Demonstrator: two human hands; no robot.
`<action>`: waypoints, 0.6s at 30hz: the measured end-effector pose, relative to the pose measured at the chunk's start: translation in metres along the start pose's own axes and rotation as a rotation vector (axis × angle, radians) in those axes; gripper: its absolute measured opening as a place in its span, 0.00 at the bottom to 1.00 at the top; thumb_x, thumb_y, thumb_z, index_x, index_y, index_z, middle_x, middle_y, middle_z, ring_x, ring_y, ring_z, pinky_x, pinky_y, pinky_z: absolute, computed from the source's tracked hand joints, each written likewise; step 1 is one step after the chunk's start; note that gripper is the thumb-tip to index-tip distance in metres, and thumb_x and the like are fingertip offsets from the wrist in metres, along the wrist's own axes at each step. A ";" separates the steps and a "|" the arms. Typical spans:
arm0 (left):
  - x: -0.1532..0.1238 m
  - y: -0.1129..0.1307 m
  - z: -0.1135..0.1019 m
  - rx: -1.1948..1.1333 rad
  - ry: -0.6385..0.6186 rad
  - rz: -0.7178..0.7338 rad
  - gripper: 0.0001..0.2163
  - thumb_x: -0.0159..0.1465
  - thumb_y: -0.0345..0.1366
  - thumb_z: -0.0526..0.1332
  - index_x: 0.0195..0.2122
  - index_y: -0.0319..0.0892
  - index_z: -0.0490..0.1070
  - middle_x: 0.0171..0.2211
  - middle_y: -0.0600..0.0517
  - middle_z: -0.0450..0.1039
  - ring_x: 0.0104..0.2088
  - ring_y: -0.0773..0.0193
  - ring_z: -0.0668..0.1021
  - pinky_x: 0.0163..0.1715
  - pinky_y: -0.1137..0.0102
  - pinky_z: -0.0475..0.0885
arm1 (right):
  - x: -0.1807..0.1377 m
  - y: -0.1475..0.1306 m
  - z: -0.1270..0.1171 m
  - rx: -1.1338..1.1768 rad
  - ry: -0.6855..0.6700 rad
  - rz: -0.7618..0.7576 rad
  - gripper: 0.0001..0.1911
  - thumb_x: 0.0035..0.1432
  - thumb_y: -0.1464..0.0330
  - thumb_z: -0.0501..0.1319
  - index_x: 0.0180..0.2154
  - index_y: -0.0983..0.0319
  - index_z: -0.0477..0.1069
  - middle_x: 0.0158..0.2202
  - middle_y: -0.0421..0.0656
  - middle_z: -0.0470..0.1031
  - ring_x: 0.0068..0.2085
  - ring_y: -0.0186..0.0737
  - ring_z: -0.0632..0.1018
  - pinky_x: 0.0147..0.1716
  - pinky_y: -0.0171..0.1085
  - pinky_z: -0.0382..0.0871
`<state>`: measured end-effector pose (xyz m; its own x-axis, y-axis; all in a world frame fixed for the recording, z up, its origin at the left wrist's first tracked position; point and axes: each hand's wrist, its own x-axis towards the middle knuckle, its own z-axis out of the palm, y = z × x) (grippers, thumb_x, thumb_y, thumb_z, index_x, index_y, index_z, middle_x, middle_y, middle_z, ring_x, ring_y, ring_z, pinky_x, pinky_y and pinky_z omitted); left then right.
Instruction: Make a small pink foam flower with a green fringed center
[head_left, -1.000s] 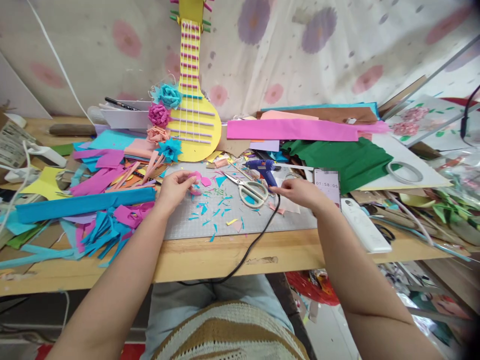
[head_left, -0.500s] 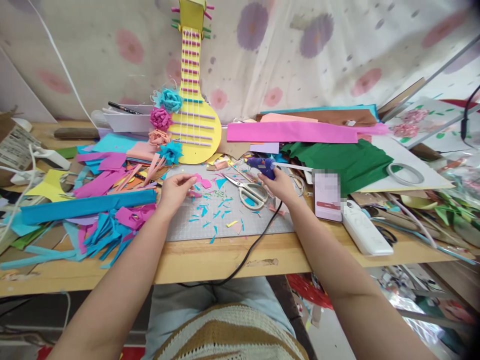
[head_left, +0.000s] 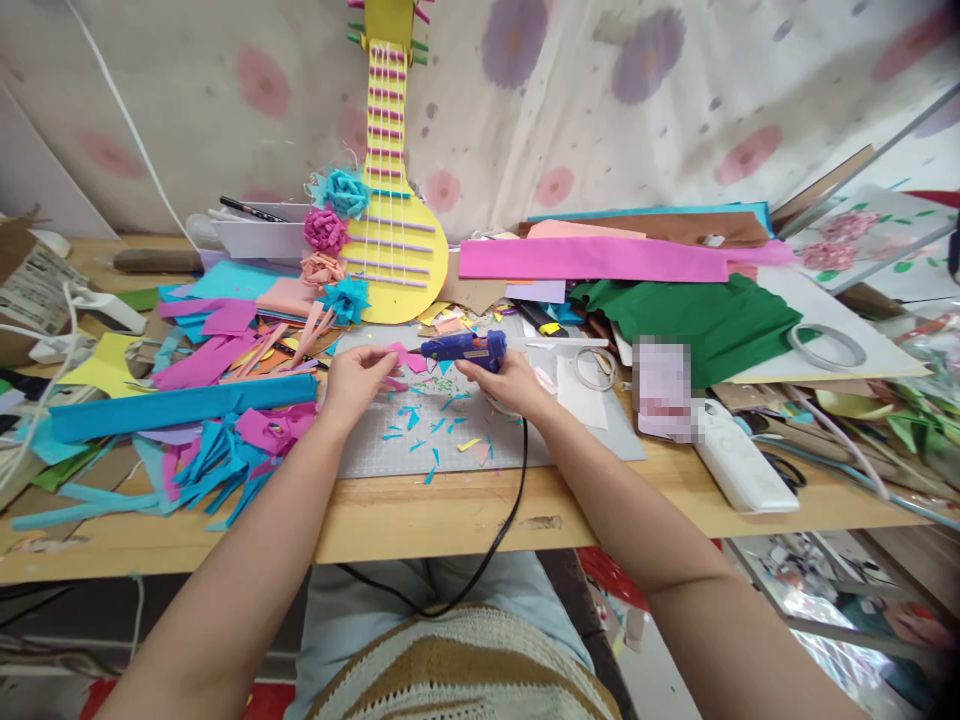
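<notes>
My right hand [head_left: 508, 382] grips a blue hot glue gun [head_left: 463, 349], its nozzle pointing left. Between the fingertips of my left hand [head_left: 360, 378] is a small piece of magenta paper [head_left: 406, 358]. The nozzle is close to that paper; whether they touch I cannot tell. Beneath both hands lies a grey cutting mat [head_left: 375, 455] strewn with blue, green and yellow scraps. A black cord [head_left: 517, 500] runs from the glue gun down over the table edge. My right hand covers most of the scissors.
Behind the mat a yellow paper lute [head_left: 409, 255] with paper flowers leans upright. Cut paper and a blue roll [head_left: 184, 408] crowd the left. On the right are a phone [head_left: 664, 390], a white power strip [head_left: 739, 455], green crepe paper [head_left: 697, 325] and tape [head_left: 827, 346].
My right hand has brought the glue gun left, from beyond the scissors to beside the magenta paper. My left hand stays in nearly the same place, still pinching the paper.
</notes>
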<state>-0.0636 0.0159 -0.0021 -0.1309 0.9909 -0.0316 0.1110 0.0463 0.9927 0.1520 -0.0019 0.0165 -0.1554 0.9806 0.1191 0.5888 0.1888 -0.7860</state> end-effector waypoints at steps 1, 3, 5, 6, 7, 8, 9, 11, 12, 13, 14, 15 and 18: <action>0.000 0.000 0.000 0.009 -0.002 -0.007 0.11 0.48 0.38 0.64 0.30 0.37 0.74 0.23 0.50 0.75 0.22 0.63 0.77 0.20 0.72 0.71 | -0.001 0.001 0.003 0.000 0.015 -0.005 0.23 0.49 0.48 0.56 0.31 0.62 0.73 0.22 0.40 0.70 0.26 0.35 0.70 0.26 0.34 0.62; -0.001 0.000 0.001 0.038 -0.004 -0.016 0.10 0.49 0.38 0.64 0.30 0.37 0.74 0.22 0.51 0.75 0.20 0.64 0.77 0.20 0.73 0.71 | -0.001 0.003 0.007 -0.010 0.042 -0.012 0.24 0.49 0.48 0.56 0.34 0.62 0.73 0.23 0.40 0.70 0.27 0.35 0.70 0.26 0.34 0.61; -0.002 0.002 0.002 0.062 -0.005 -0.021 0.09 0.50 0.37 0.63 0.29 0.37 0.74 0.21 0.51 0.75 0.19 0.65 0.76 0.19 0.73 0.70 | -0.001 0.004 0.008 -0.024 0.046 -0.010 0.24 0.50 0.49 0.56 0.36 0.62 0.73 0.25 0.40 0.71 0.27 0.35 0.70 0.27 0.33 0.61; -0.003 0.003 0.002 0.071 -0.005 -0.023 0.09 0.50 0.37 0.63 0.30 0.37 0.74 0.21 0.51 0.75 0.19 0.65 0.76 0.19 0.73 0.70 | -0.001 0.004 0.008 -0.031 0.041 -0.014 0.24 0.50 0.49 0.56 0.37 0.61 0.73 0.25 0.40 0.71 0.28 0.35 0.70 0.28 0.34 0.61; -0.003 0.004 0.002 0.079 -0.004 -0.024 0.09 0.50 0.37 0.63 0.30 0.37 0.75 0.21 0.51 0.75 0.19 0.65 0.76 0.19 0.73 0.69 | -0.001 0.004 0.008 -0.036 0.033 -0.022 0.24 0.51 0.49 0.56 0.38 0.61 0.73 0.26 0.40 0.72 0.28 0.35 0.70 0.28 0.34 0.61; -0.004 0.005 0.002 0.084 -0.004 -0.024 0.09 0.50 0.37 0.63 0.30 0.37 0.75 0.21 0.51 0.75 0.19 0.65 0.76 0.19 0.74 0.69 | 0.000 0.004 0.008 -0.039 0.024 -0.033 0.24 0.51 0.49 0.56 0.39 0.61 0.73 0.26 0.41 0.72 0.29 0.35 0.70 0.29 0.34 0.62; -0.004 0.005 0.002 0.088 -0.004 -0.024 0.09 0.51 0.37 0.63 0.30 0.37 0.75 0.21 0.52 0.75 0.19 0.65 0.76 0.19 0.74 0.69 | 0.000 0.005 0.008 -0.039 0.018 -0.044 0.24 0.51 0.49 0.55 0.40 0.61 0.73 0.27 0.41 0.73 0.29 0.36 0.70 0.30 0.34 0.62; -0.004 0.006 0.002 0.094 -0.006 -0.026 0.08 0.51 0.37 0.63 0.29 0.37 0.75 0.21 0.52 0.75 0.19 0.65 0.76 0.18 0.74 0.69 | 0.001 0.005 0.008 -0.039 0.017 -0.058 0.25 0.52 0.50 0.55 0.41 0.61 0.73 0.29 0.42 0.73 0.30 0.36 0.71 0.31 0.35 0.63; -0.004 0.006 0.002 0.095 -0.005 -0.026 0.08 0.51 0.36 0.63 0.29 0.37 0.75 0.21 0.52 0.75 0.19 0.65 0.76 0.18 0.74 0.69 | 0.001 0.005 0.008 -0.039 0.019 -0.061 0.25 0.52 0.50 0.55 0.41 0.61 0.73 0.29 0.42 0.74 0.30 0.36 0.71 0.32 0.35 0.63; -0.005 0.006 0.002 0.096 -0.003 -0.025 0.08 0.51 0.36 0.63 0.29 0.37 0.75 0.21 0.52 0.75 0.19 0.65 0.76 0.18 0.74 0.69 | 0.001 0.005 0.008 -0.040 0.021 -0.060 0.25 0.52 0.49 0.55 0.41 0.61 0.73 0.29 0.42 0.74 0.30 0.36 0.71 0.32 0.35 0.63; -0.005 0.006 0.002 0.097 -0.001 -0.023 0.08 0.51 0.36 0.63 0.29 0.38 0.75 0.21 0.52 0.75 0.19 0.65 0.76 0.18 0.74 0.69 | 0.001 0.006 0.009 -0.044 0.026 -0.059 0.25 0.52 0.49 0.55 0.41 0.61 0.74 0.29 0.42 0.74 0.30 0.37 0.71 0.32 0.35 0.63; -0.005 0.006 0.002 0.096 0.002 -0.020 0.08 0.50 0.36 0.63 0.29 0.38 0.75 0.21 0.52 0.75 0.19 0.65 0.76 0.18 0.74 0.69 | 0.001 0.006 0.009 -0.047 0.031 -0.057 0.25 0.52 0.49 0.55 0.41 0.61 0.74 0.29 0.42 0.74 0.30 0.37 0.71 0.32 0.35 0.63; -0.005 0.005 0.002 0.089 0.005 -0.007 0.08 0.50 0.36 0.63 0.29 0.37 0.75 0.20 0.52 0.75 0.19 0.65 0.76 0.18 0.74 0.70 | 0.001 0.006 0.009 -0.054 0.042 -0.059 0.25 0.51 0.49 0.56 0.40 0.61 0.74 0.28 0.42 0.74 0.30 0.37 0.71 0.32 0.35 0.63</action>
<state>-0.0604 0.0118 0.0029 -0.1367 0.9899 -0.0379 0.1973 0.0647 0.9782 0.1480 -0.0001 0.0065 -0.1584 0.9687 0.1909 0.6219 0.2480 -0.7428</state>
